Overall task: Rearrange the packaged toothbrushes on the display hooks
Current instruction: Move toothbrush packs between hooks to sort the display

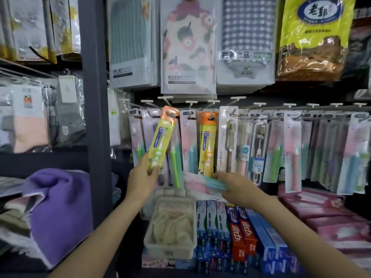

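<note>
- The left hand grasped the lower end of a yellow-and-orange toothbrush pack, fingers curled round it. The pack was tilted, its orange top level with the display hooks; judged to be held low so the hanging hole could be steered onto a hook.
- The right hand gripped a pink-and-teal toothbrush pack, lying roughly level below the hung row and blurred; seemingly held clear, awaiting its turn.
- A matching yellow pack hung two hooks to the right, the likely grouping target.
- Toothpaste boxes and a white basket stood on the shelf below the hands.
- Task judged in progress: two packs were off the hooks.
</note>
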Motion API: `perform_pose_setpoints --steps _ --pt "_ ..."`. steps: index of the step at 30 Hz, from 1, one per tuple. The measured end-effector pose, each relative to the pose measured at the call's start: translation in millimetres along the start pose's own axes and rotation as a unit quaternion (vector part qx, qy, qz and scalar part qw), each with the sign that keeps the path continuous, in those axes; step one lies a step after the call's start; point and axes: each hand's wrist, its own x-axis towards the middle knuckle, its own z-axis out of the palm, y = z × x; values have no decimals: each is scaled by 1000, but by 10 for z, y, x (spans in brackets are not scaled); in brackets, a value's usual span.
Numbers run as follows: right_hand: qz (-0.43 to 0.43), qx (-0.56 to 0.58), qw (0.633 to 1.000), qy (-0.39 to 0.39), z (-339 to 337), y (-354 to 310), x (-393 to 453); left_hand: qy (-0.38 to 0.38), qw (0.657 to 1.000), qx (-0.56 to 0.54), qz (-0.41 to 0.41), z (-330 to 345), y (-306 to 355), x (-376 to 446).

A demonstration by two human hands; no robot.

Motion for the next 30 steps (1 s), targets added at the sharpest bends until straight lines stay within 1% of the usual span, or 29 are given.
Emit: perform_pose_setpoints --steps 2,5,7,10,13,15,18,21,22,24,25,27,30 --pt "25 61 998 10 -65 105 -158 6 1000 9 -5 31 -13 -20" --pt "34 138 988 60 -159 215 -368 27 999 16 -18 94 -1 -52" --pt "44 185 978 89 -200 286 -465 59 998 24 -27 145 16 -55" --pt "61 234 960 137 -221 441 -534 115 990 71 -39 204 144 -84" --pt "66 266 949 156 -191 612 -601 158 984 85 -12 285 395 -128" --pt "53 263 949 166 -162 737 -669 158 984 78 23 410 569 -154" --pt "52 307 936 168 -113 996 -805 118 990 45 70 747 836 -232" --pt "52 402 901 153 -111 1298 -939 32 993 -12 115 1232 1215 -417" --pt "52 430 889 144 -126 1399 -967 -11 992 -41 118 1408 1359 -475" --pt "49 484 864 128 -163 1570 -1008 -112 984 -119 76 1724 1657 -603" --pt "47 500 855 127 -188 1646 -1028 -145 975 -158 52 1871 1772 -655" --pt "34 506 853 122 -237 1792 -1060 -155 967 -201 30 2114 1912 -728" --pt "1 477 875 88 -285 1981 -1083 -118 972 -201 5 2307 1970 -733"
